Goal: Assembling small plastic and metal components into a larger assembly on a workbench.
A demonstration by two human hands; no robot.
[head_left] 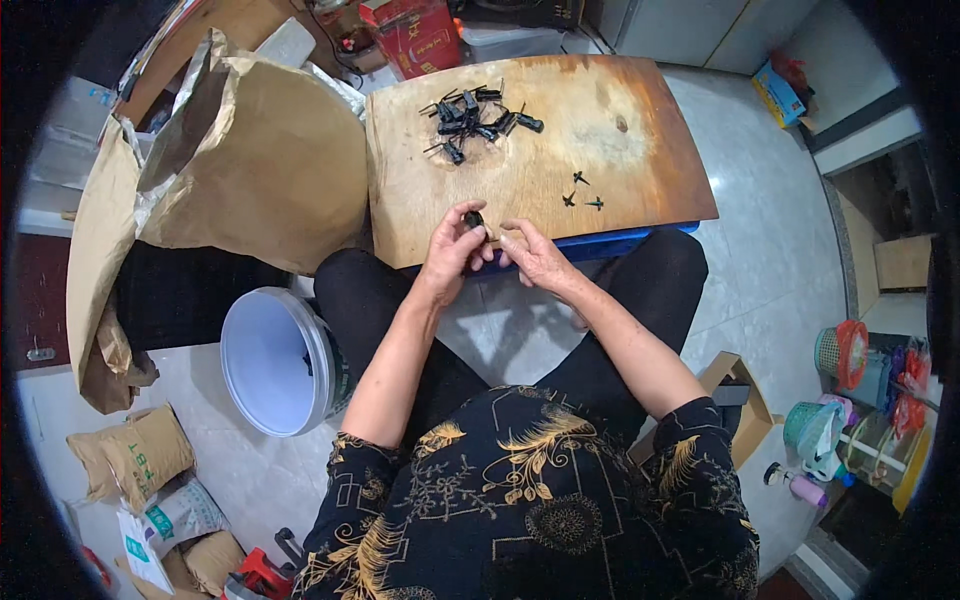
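The left hand (458,250) is raised just over the near edge of the wooden counter (640,130), palm turned inward, its thumb and bent forefinger clamped on a small black part (473,218). The right hand (538,257) comes in from the other side at the same edge, back of the hand upward, fingers half curled and pointing toward the left fingertips; whether its grip is closed on anything cannot be told. Both forearms slant inward toward the counter, left and right hands close together.

The held part shows a short, dark end facing up and toward the counter's far side; the fingers hide the rest, so its long axis is unclear.

On the counter's far half, left of its middle, lies a loose heap of black parts (455,126), their thin rods pointing several ways. Right of the counter's middle, closer to its near edge, lie three small cross-shaped pieces (569,200), well apart from the heap, their long axes at different angles.

A large brown paper sack (270,150) stands at the counter's left side, a white bucket (250,350) nearer the person on that side, and a red box (412,38) beyond its far edge.
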